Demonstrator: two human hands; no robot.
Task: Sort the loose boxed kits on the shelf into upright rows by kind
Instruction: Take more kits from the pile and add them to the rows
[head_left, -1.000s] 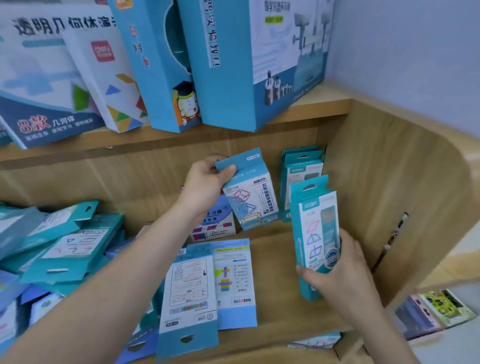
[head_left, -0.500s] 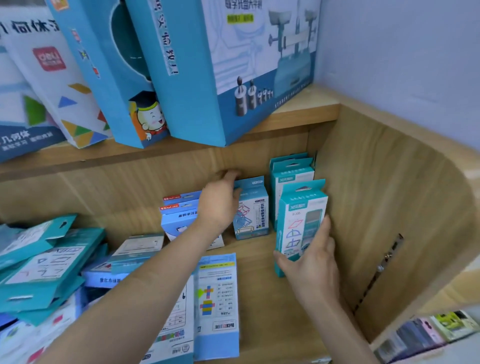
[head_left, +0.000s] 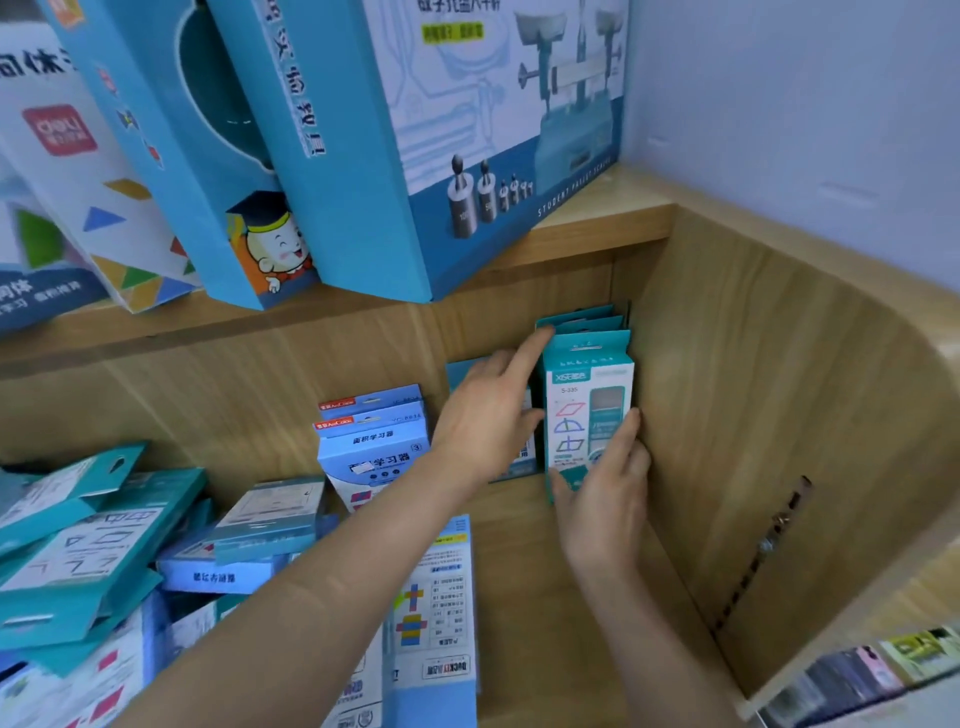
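My right hand (head_left: 602, 488) grips the lower part of an upright teal kit box (head_left: 587, 410), thumb on its left edge and fingers on its right. This box stands at the front of a row of matching teal boxes (head_left: 582, 318) against the shelf's right side wall. My left hand (head_left: 485, 415) reaches in beside it, its straight index finger touching the top left of the teal row. That hand mostly hides a blue box (head_left: 462, 370) standing left of the row. Two light-blue boxes (head_left: 374, 441) stand upright further left.
A loose pile of teal boxes (head_left: 78, 545) fills the left of the shelf (head_left: 530, 561). Flat blue-and-white boxes (head_left: 436, 597) lie at the front under my left forearm. Large blue cartons (head_left: 415, 156) lean on the upper shelf. The wooden side wall (head_left: 753, 415) closes the right.
My left hand let go of the blue box, now standing at the back, and moved right to the teal row. My right hand pushed its teal box back against that row.
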